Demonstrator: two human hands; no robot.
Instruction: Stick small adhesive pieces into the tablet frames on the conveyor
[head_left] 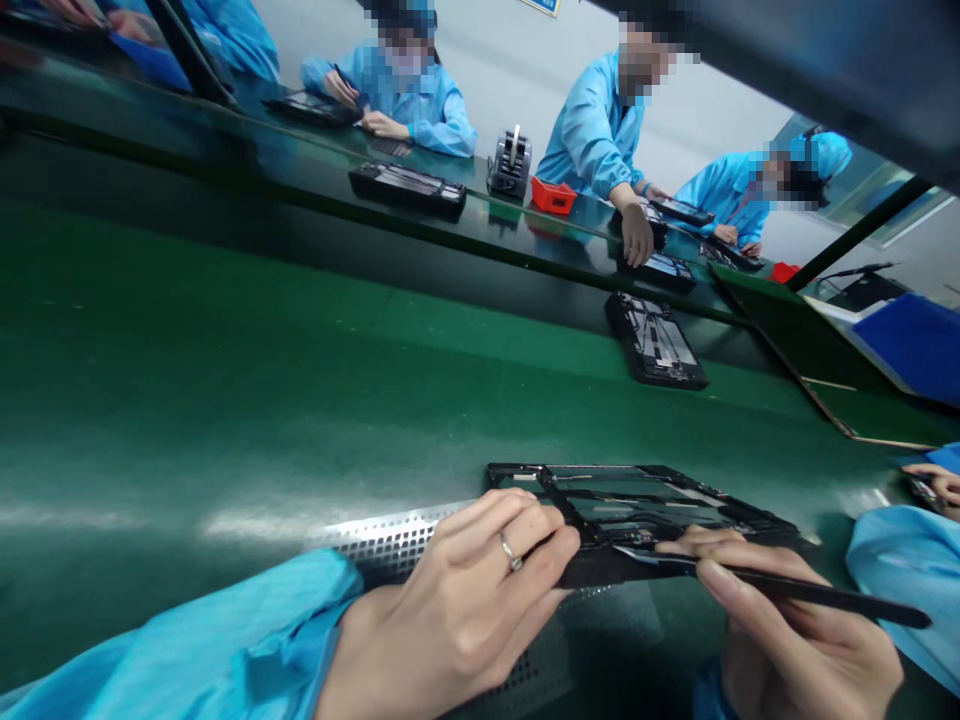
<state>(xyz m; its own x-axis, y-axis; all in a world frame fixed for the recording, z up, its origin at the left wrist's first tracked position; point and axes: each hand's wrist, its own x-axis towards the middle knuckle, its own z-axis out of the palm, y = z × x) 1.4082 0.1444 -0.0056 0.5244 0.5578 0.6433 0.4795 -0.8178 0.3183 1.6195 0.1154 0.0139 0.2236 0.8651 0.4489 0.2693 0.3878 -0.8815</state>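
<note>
In front of me an opened tablet housing [637, 500], black with thin cables and parts inside, sits tilted over a perforated metal plate [390, 540]. My left hand [480, 590], with a ring on one finger, grips the housing's near left corner, its fingers curled over the edge. Between the thumb and fingers of my right hand [795, 620] is a pair of black tweezers [832, 592] with a pale pointed tip. That tip touches or hovers just over the housing's near rim; I cannot tell which.
Another opened tablet housing [660, 340] lies farther off on the green bench [300, 390]. Beyond it, a raised edge borders a line with more housings [409, 188], a red bin [553, 196] and several co-workers in blue. At right are a co-worker's sleeve [907, 570] and hand [941, 485].
</note>
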